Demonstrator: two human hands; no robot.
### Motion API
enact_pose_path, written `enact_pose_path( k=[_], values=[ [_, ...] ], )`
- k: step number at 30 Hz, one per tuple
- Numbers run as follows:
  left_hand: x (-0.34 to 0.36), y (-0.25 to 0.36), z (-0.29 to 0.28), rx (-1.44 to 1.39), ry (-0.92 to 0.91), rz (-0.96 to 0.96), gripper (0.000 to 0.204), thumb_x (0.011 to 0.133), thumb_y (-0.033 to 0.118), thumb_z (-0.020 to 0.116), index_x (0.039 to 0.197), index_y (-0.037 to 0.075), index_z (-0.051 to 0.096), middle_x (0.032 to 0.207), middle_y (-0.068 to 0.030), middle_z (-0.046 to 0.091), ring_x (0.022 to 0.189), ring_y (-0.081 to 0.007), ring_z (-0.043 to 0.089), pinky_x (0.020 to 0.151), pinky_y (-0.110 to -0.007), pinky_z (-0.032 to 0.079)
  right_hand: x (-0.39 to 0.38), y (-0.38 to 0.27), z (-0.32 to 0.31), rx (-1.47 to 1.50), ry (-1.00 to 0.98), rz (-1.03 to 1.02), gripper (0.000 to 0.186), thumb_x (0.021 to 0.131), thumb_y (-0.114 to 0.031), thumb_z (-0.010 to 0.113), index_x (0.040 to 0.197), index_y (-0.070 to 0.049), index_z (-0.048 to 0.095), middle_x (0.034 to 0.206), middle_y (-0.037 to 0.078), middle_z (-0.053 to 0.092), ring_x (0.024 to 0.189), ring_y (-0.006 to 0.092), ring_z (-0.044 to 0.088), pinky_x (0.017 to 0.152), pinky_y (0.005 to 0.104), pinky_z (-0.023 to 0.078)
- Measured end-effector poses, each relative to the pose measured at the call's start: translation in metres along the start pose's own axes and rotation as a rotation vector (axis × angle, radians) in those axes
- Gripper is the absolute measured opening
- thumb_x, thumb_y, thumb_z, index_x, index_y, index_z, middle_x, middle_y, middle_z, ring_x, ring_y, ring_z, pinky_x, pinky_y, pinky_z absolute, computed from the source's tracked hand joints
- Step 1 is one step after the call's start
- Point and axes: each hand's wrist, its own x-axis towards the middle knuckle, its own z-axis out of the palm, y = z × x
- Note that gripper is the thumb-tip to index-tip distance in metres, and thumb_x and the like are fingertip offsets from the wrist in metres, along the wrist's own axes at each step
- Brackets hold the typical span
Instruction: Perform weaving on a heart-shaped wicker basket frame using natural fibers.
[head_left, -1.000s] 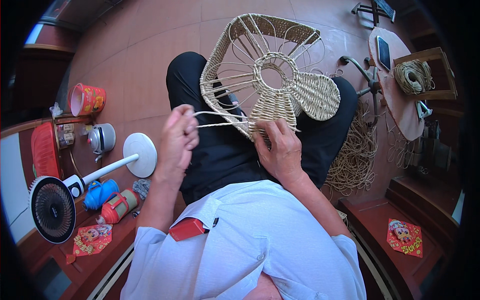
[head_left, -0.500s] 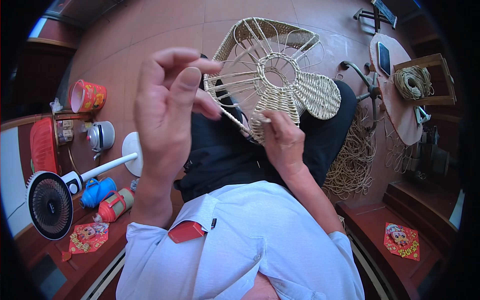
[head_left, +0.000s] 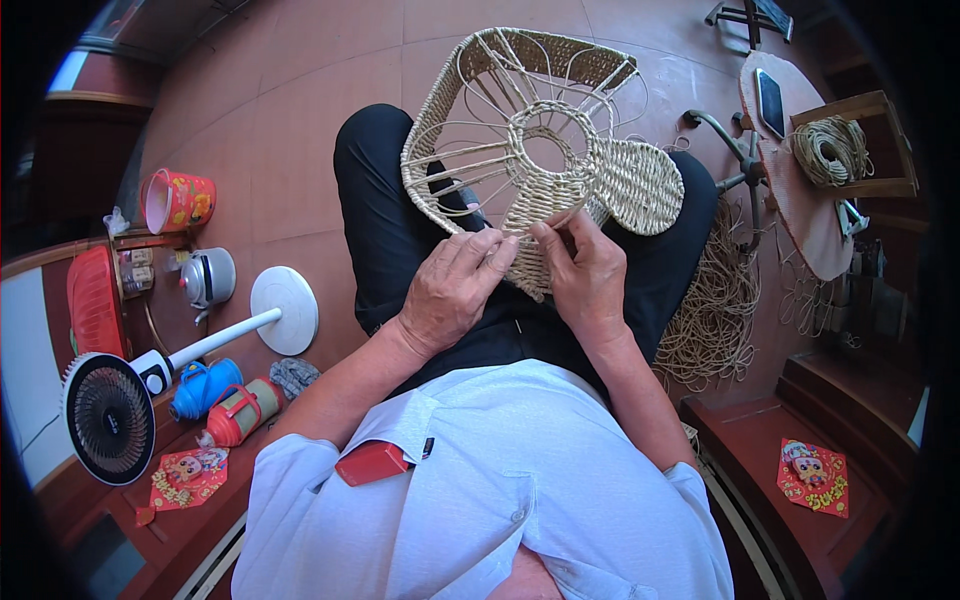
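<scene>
A half-woven straw piece (head_left: pixel 625 185) rests across my lap, with a round ring in the middle, bare spokes at the left and far side, and woven petal-like panels at the right and near side. My left hand (head_left: pixel 455 285) is closed, its fingertips pinched at the left edge of the near panel (head_left: pixel 530 265). Across from it, my right hand (head_left: pixel 588 275) pinches a thin straw cord (head_left: pixel 572 213) over the same panel's right side. The fingertips nearly meet, and what lies directly under them is partly hidden.
Loose cord lies heaped (head_left: pixel 710 310) on the floor by my right leg. Further right, a low table (head_left: pixel 815 235) holds a phone (head_left: pixel 769 103) and coiled cord (head_left: pixel 832 152). On the left stand a fan (head_left: pixel 108 418), a kettle (head_left: pixel 208 277), vacuum flasks (head_left: pixel 240 412) and a red bucket (head_left: pixel 178 200).
My left hand has come down from its raised place at the left to the near panel, its fingers closing there. My right hand has shifted slightly right.
</scene>
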Motion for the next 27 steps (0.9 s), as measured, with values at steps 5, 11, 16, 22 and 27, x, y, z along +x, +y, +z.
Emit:
enact_pose_path(
  k=[5, 11, 16, 22, 27],
  values=[
    [0.009, 0.006, -0.007, 0.071, -0.161, -0.059, 0.044, 0.09, -0.001, 0.068, 0.133, 0.004, 0.072, 0.114, -0.0112, 0.066, 0.104, -0.0297, 0.068, 0.093, -0.042, 0.058, 0.0, 0.0, -0.006, 0.262, 0.025, 0.076, 0.012, 0.105, -0.011, 0.077, 0.105, -0.001, 0.07, 0.076, 0.01, 0.068, 0.066, 0.0149, 0.066, 0.065, 0.0318, 0.054],
    [0.025, 0.001, -0.014, 0.149, -0.155, 0.02, 0.038, 0.093, 0.0, 0.065, 0.13, 0.002, 0.071, 0.11, -0.0128, 0.066, 0.103, -0.0328, 0.069, 0.089, -0.044, 0.058, -0.008, -0.001, -0.006, 0.012, -0.017, -0.075, 0.012, 0.101, -0.01, 0.079, 0.103, -0.002, 0.071, 0.087, 0.012, 0.07, 0.072, 0.0245, 0.071, 0.067, 0.0374, 0.056],
    [0.031, -0.003, -0.02, -0.446, -0.123, -0.498, 0.044, 0.1, -0.001, 0.056, 0.144, -0.003, 0.063, 0.117, -0.0141, 0.072, 0.084, -0.0215, 0.071, 0.077, -0.036, 0.058, -0.009, -0.002, -0.002, -0.152, -0.022, -0.154, 0.013, 0.096, -0.011, 0.081, 0.1, -0.004, 0.07, 0.095, 0.012, 0.065, 0.084, 0.0361, 0.071, 0.072, 0.0468, 0.057],
    [0.038, 0.002, -0.017, -0.962, -0.27, -0.867, 0.061, 0.099, -0.004, 0.048, 0.16, -0.006, 0.045, 0.142, -0.0221, 0.065, 0.072, -0.0122, 0.07, 0.06, -0.027, 0.054, -0.006, -0.003, 0.002, -0.242, -0.049, -0.119, 0.013, 0.094, -0.009, 0.083, 0.106, -0.007, 0.079, 0.092, 0.01, 0.066, 0.08, 0.0274, 0.069, 0.072, 0.0392, 0.055],
    [0.046, -0.015, -0.016, -1.081, -0.541, -0.892, 0.063, 0.099, -0.004, 0.042, 0.162, -0.005, 0.037, 0.141, -0.0264, 0.063, 0.077, -0.0231, 0.074, 0.063, -0.034, 0.06, -0.008, -0.001, 0.005, -0.211, -0.028, -0.142, 0.013, 0.094, -0.009, 0.083, 0.107, -0.007, 0.08, 0.092, 0.009, 0.067, 0.079, 0.0262, 0.069, 0.071, 0.038, 0.055]
  ],
)
